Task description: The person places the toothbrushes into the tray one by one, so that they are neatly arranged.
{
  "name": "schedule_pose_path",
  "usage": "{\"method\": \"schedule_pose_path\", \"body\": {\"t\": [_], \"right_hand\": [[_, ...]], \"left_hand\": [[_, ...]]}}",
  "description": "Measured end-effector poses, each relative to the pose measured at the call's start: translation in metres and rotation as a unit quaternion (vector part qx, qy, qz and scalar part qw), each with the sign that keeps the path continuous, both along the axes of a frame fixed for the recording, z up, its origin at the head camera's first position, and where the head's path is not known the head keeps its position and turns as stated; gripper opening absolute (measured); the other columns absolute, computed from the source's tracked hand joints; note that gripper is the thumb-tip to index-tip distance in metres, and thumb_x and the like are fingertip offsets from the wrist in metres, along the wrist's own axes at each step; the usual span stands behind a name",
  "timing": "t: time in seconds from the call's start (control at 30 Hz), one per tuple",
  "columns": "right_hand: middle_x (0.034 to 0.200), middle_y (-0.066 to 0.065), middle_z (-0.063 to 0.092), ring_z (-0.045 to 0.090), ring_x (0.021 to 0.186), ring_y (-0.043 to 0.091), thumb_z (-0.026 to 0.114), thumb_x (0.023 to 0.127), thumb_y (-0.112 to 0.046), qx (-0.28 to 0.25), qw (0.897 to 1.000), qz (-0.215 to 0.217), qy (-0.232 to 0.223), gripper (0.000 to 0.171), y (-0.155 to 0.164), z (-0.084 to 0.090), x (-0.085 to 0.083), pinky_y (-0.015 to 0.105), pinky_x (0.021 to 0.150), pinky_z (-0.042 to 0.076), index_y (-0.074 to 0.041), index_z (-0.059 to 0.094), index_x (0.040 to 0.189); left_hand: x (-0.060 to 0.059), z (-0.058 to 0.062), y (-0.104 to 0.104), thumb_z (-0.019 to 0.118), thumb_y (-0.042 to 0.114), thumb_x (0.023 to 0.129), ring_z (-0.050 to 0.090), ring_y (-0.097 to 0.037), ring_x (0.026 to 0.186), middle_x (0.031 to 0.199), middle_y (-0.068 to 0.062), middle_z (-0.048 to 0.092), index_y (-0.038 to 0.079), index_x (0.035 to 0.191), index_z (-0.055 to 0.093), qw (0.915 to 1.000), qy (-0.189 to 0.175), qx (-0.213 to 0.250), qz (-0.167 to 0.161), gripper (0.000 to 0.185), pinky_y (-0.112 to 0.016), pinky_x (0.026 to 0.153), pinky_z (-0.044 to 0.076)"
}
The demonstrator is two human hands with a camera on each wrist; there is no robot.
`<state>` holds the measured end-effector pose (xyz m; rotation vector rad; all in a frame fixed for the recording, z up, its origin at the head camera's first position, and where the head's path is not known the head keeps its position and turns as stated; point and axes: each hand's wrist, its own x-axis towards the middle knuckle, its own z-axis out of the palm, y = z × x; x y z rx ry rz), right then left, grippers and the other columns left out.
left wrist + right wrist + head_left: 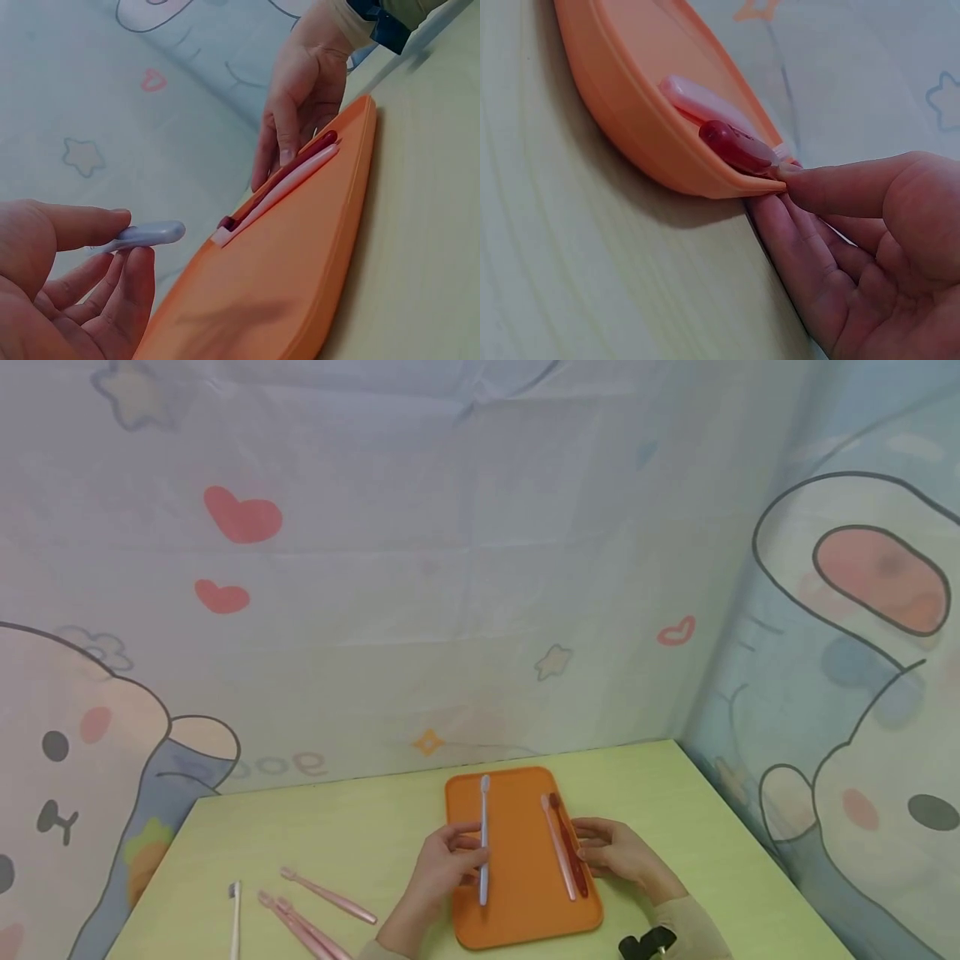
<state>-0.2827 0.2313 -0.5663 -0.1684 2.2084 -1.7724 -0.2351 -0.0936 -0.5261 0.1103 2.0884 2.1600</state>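
One orange tray [517, 917] on green table [675, 793], cartoon curtains [375, 568] behind.

tray [525, 906] showing orange | toothbrush [483, 839] showing pale lilac | toothbrushes [564, 852] showing dark red, pink | tabletop [360, 835] showing light green | backdrop [375, 610] showing hearts, stars

Soft, even, bright light fills all three views, with no glare. In the right wrist view a faint shadow lies on the table just under the orange tray [630, 142] rim. The head view bends outward away from the tray. Both wrist views blur the near fingers.
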Motion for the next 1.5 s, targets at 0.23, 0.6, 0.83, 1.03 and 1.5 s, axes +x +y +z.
{"method": "schedule_pose_path", "body": {"t": [0.23, 0.6, 0.83, 1.03, 1.5], "right_hand": [[0.146, 0.029, 0.059, 0.07, 0.114, 0.027, 0.072, 0.099, -0.004, 0.005, 1.0, -0.001, 0.006, 0.059, 0.001, 0.001, 0.0, 0.041, 0.082, 0.064, 0.009, 0.05, 0.152], [0.146, 0.028, 0.059, 0.07, 0.114, 0.027, 0.071, 0.1, -0.004, 0.004, 1.0, -0.002, 0.005, 0.058, 0.001, -0.001, 0.002, 0.041, 0.082, 0.064, 0.008, 0.05, 0.153], [0.145, 0.029, 0.059, 0.07, 0.114, 0.028, 0.071, 0.099, -0.003, 0.0, 1.0, 0.0, 0.005, 0.058, 0.001, -0.003, 0.002, 0.041, 0.083, 0.065, 0.009, 0.05, 0.152], [0.147, 0.03, 0.058, 0.07, 0.116, 0.029, 0.07, 0.1, -0.003, -0.01, 1.0, 0.001, 0.0, 0.059, 0.002, -0.005, 0.002, 0.042, 0.084, 0.064, 0.009, 0.048, 0.153], [0.148, 0.03, 0.058, 0.069, 0.117, 0.03, 0.069, 0.1, -0.003, 0.0, 1.0, -0.005, 0.003, 0.057, -0.002, -0.001, 0.001, 0.041, 0.085, 0.064, 0.008, 0.05, 0.152]], "left_hand": [[-0.005, -0.002, 0.017, 0.078, 0.0, 0.091, 0.067, -0.016, 0.068, 0.102, -0.01, 0.064, -0.01, 0.138, 0.062, 0.9999, 0.004, 0.006, -0.01, 0.051, -0.039, 0.065, 0.064], [-0.009, -0.009, 0.041, 0.078, -0.003, 0.089, 0.067, -0.016, 0.067, 0.1, -0.013, 0.066, -0.01, 0.135, 0.063, 0.9998, 0.003, 0.017, -0.005, 0.048, -0.037, 0.061, 0.064], [-0.008, -0.014, 0.058, 0.078, -0.006, 0.085, 0.066, -0.019, 0.066, 0.097, -0.013, 0.067, -0.01, 0.131, 0.064, 0.9997, -0.005, 0.022, 0.006, 0.048, -0.039, 0.057, 0.063], [-0.009, -0.018, 0.073, 0.079, -0.006, 0.086, 0.069, -0.019, 0.07, 0.098, -0.013, 0.069, -0.009, 0.129, 0.066, 0.9998, -0.017, 0.006, 0.006, 0.045, -0.041, 0.058, 0.064], [-0.017, -0.028, 0.088, 0.078, -0.009, 0.085, 0.071, -0.02, 0.069, 0.1, -0.015, 0.07, -0.01, 0.129, 0.062, 0.9989, -0.04, -0.013, 0.022, 0.046, -0.038, 0.056, 0.064]]}}
